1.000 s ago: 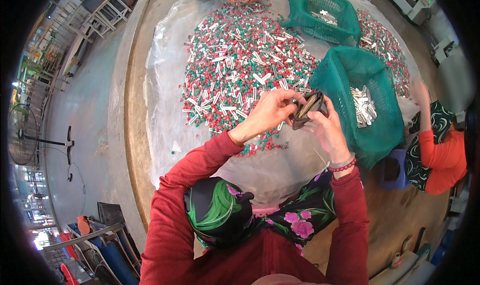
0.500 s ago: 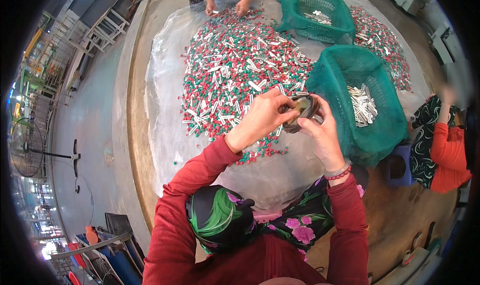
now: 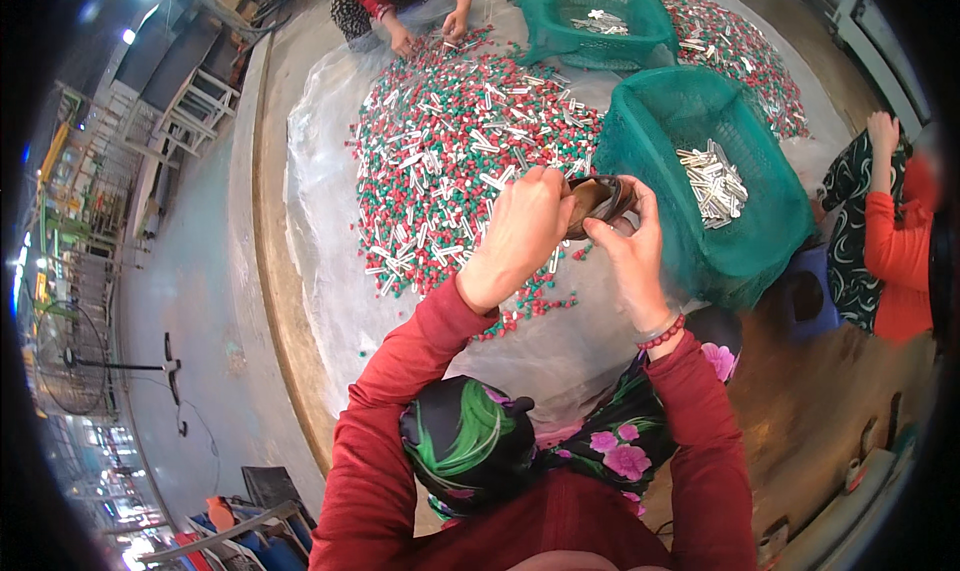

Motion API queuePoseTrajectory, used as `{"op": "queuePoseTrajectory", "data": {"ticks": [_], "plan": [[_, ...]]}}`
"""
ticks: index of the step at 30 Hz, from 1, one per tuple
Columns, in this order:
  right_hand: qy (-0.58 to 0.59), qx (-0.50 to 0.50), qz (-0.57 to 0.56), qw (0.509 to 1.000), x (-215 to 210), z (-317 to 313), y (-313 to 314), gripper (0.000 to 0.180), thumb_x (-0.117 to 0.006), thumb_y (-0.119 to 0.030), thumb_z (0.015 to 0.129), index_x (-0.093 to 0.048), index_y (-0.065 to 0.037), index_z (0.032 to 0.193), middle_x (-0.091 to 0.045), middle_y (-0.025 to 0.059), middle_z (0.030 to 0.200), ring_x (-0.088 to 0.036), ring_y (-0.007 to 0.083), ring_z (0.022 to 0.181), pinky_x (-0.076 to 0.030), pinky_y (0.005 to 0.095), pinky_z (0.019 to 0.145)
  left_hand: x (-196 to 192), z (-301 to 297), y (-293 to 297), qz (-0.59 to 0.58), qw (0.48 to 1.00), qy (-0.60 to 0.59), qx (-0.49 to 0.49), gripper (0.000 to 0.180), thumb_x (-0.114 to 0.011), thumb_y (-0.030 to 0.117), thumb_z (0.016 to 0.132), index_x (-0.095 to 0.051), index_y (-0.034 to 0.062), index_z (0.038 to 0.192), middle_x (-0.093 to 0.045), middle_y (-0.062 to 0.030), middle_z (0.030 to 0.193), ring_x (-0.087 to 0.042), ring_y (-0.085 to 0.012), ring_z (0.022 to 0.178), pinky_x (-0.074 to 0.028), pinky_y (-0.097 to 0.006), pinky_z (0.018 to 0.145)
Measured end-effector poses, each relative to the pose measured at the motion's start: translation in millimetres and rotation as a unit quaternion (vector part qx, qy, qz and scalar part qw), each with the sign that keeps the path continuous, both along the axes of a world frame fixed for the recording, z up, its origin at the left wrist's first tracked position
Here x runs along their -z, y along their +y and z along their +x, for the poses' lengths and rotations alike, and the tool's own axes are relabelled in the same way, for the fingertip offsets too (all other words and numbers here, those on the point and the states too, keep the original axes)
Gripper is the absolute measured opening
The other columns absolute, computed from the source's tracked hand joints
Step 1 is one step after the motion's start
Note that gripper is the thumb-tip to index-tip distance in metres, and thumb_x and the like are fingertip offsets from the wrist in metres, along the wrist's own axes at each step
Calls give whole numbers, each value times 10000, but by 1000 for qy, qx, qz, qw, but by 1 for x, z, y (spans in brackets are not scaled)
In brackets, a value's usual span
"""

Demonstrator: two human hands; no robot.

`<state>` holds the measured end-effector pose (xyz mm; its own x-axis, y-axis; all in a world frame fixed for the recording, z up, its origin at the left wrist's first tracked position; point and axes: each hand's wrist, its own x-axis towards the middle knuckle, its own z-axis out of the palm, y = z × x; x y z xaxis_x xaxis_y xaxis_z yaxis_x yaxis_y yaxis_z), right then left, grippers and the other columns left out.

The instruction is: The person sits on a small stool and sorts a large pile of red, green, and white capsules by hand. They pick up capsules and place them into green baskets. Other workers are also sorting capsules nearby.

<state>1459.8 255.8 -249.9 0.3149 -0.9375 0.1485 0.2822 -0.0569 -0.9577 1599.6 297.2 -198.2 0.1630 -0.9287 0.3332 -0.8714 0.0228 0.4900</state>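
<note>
Both hands meet over the near right edge of the pile, round a glossy dark brown, rounded thing (image 3: 594, 203) with a curved rim and a hollow, lighter inside. I cannot make out its kind. My left hand (image 3: 522, 229) has its fingers bent and closed on its left side. The fingers of my right hand (image 3: 634, 246) curl behind its right side, with the thumb in front. Beneath lies a wide pile of small red and green pieces (image 3: 440, 151) mixed with white strips (image 3: 495, 181), spread on clear plastic sheeting (image 3: 320, 221).
Right of my hands stands a green net-lined basket (image 3: 640, 96) with white strips inside. A second such basket (image 3: 540, 16) is behind it. Another pile (image 3: 740, 61) lies far right. One person's hands (image 3: 402, 39) work at the far edge; another person (image 3: 900, 261) sits at right near a blue stool (image 3: 805, 291).
The view has shifted, so the scene sits differently. My hands still hold the brown thing, which has turned and shows its hollow more. My left fingers have closed further over its left side.
</note>
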Motion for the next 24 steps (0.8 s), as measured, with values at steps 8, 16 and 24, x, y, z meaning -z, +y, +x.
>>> {"op": "queuePoseTrajectory", "data": {"ticks": [8, 16, 24], "plan": [[-161, -34, 118, 979, -15, -24, -16, 550, -628, -3, 769, -322, -27, 1225, -495, 87, 1106, -543, 153, 979, -513, 301, 815, -52, -14, -21, 19, 992, -64, 103, 142, -650, 136, 750, -672, 22, 831, -621, -134, 747, -624, -290, 648, -478, -365, 581], [-244, 6, 211, 947, -11, -63, -33, 501, -708, -258, 796, -341, -92, 1094, -486, 85, 1102, -546, 182, 988, -522, 391, 745, -58, -60, -59, -24, 963, -133, 231, 129, -601, 71, 802, -639, 57, 924, -632, -118, 768, -630, -275, 639, -487, -333, 561], [-207, 98, 146, 962, 11, -101, -52, 494, -733, -242, 771, -334, -109, 1031, -489, 47, 979, -558, 158, 896, -520, 352, 678, -60, -91, -98, -106, 943, -109, 294, 80, -595, 115, 786, -596, 57, 840, -613, -127, 730, -614, -312, 622, -463, -400, 532]]}}
